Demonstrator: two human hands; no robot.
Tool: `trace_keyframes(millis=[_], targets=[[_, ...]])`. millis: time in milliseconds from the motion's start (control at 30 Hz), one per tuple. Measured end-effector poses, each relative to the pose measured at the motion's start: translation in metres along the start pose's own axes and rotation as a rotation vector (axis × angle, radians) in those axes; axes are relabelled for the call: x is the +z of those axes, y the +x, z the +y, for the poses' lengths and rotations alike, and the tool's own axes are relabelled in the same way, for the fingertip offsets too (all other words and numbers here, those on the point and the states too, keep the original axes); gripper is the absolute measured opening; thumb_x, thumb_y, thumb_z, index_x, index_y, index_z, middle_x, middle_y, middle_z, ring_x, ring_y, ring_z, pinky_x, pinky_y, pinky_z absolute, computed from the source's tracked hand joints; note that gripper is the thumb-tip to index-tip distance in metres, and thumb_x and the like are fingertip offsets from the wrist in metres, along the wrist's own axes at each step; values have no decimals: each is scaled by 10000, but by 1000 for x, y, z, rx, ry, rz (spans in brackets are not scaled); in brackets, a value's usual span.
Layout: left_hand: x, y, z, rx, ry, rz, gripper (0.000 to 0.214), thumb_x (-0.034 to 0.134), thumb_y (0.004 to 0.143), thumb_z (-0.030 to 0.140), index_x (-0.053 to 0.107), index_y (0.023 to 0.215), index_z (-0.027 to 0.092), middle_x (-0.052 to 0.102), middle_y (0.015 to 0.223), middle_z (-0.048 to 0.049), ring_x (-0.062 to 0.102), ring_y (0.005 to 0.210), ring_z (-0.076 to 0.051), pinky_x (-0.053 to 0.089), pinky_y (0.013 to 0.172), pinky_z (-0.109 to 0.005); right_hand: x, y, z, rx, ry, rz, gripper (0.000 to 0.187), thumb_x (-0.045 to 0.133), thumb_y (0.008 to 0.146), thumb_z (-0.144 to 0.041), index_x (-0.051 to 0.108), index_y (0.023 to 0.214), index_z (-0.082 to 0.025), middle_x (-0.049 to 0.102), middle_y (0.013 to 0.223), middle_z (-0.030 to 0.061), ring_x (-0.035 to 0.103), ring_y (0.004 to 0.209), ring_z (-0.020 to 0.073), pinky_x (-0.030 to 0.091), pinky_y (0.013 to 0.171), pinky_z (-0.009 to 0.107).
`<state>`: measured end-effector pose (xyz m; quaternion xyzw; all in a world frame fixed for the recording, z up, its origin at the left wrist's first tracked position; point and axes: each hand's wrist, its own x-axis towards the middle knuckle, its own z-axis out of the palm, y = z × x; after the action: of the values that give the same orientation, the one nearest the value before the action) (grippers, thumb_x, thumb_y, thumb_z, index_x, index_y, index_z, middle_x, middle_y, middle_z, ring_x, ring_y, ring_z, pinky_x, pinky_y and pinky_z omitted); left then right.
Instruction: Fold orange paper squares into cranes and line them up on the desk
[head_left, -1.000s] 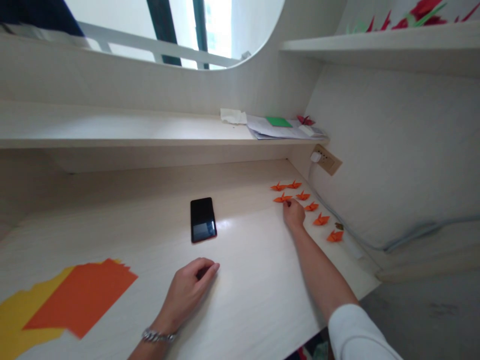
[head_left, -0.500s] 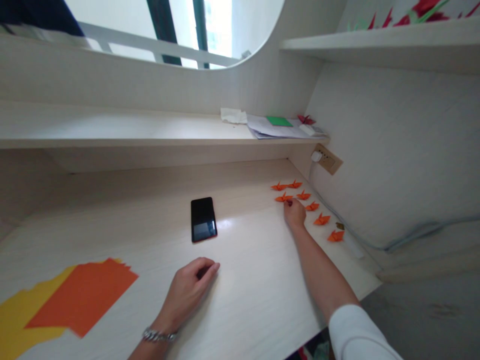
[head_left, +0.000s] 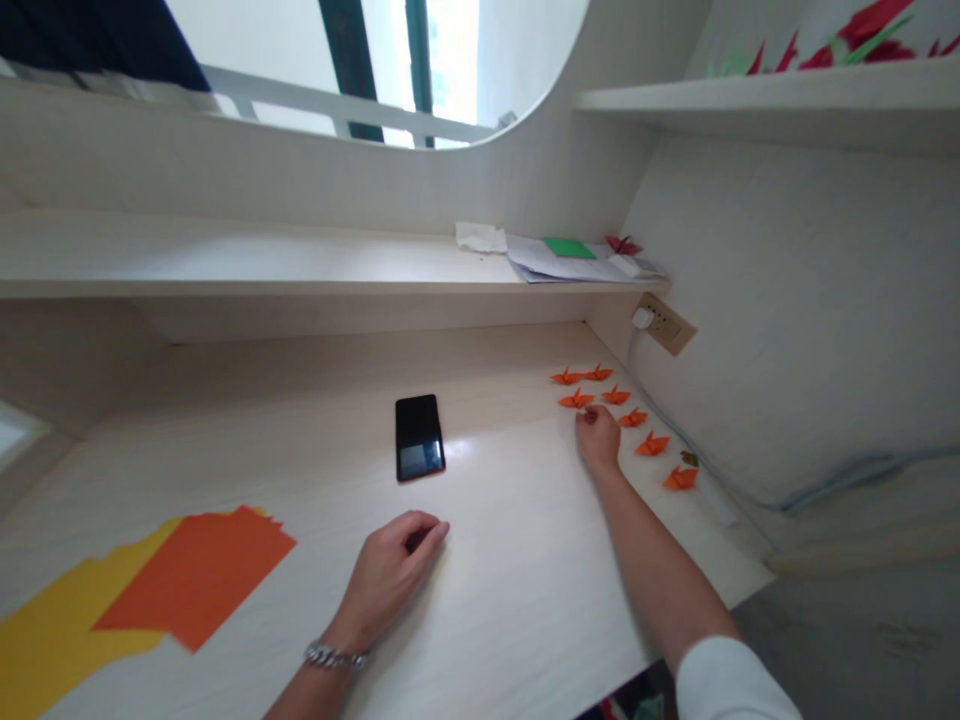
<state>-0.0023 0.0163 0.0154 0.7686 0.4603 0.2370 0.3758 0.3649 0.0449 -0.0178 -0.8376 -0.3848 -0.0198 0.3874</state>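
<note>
Several orange origami cranes (head_left: pixel 576 399) stand at the right of the desk, some in a pair at the back and others in a slanting line toward the front. My right hand (head_left: pixel 598 437) is just in front of the nearest left crane, its fingers curled in; I see nothing in them. Whether a fingertip touches that crane is hard to tell. My left hand (head_left: pixel 397 565) rests on the desk with thumb and fingers drawn together, holding nothing visible. Beyond it lies a black phone (head_left: pixel 420 437), face up.
Orange paper sheets (head_left: pixel 199 575) overlap yellow sheets (head_left: pixel 52 625) at the left. Behind, a raised shelf (head_left: pixel 262 255) bears papers, a green square (head_left: pixel 569 248) and a red paper crane (head_left: pixel 623 245). A grey cable (head_left: pixel 739 492) runs along the right wall from a socket (head_left: pixel 667 325).
My right hand has drawn back slightly from the front left crane, which stays in place. My left hand keeps its pose. The whole view has shifted a little.
</note>
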Motion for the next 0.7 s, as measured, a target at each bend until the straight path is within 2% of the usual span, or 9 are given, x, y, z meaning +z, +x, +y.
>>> trace_keyframes(millis=[133,300,433,567,700], targets=[[0,-2,-3,5,0,37,301,521,849,453,674,785,202,697,789,-26,626,723,-190,462,694,-290,-6,-43,-12,-67,77,-59,305,460,823,-305,648,986,-130,700,891,119,634,766,215,477,745,325],[-2,-3,-7,7,-34,81,290,525,850,430,693,850,193,717,845,-39,642,765,-194,477,713,-291,-11,-121,-46,-238,161,-261,192,526,813,-286,672,890,-187,702,854,49,631,715,166,478,698,258],[-4,-7,-6,7,-19,78,282,522,843,389,709,835,178,725,798,-44,651,730,-190,490,671,-276,-16,-168,-70,-356,196,-394,177,518,828,-263,679,867,-199,700,861,48,623,741,170,469,724,264],[-11,-20,-13,-54,37,161,257,540,823,373,720,854,192,732,826,-31,656,735,-174,501,678,-253,-21,-185,-77,-431,193,-470,184,512,829,-255,684,877,-208,697,884,56,616,789,191,449,771,295],[-36,-49,-34,-185,174,371,268,526,832,337,705,953,179,715,958,-67,646,846,-197,494,803,-293,-22,-184,-74,-424,182,-483,214,492,835,-278,678,906,-203,699,916,70,618,818,207,447,778,305]])
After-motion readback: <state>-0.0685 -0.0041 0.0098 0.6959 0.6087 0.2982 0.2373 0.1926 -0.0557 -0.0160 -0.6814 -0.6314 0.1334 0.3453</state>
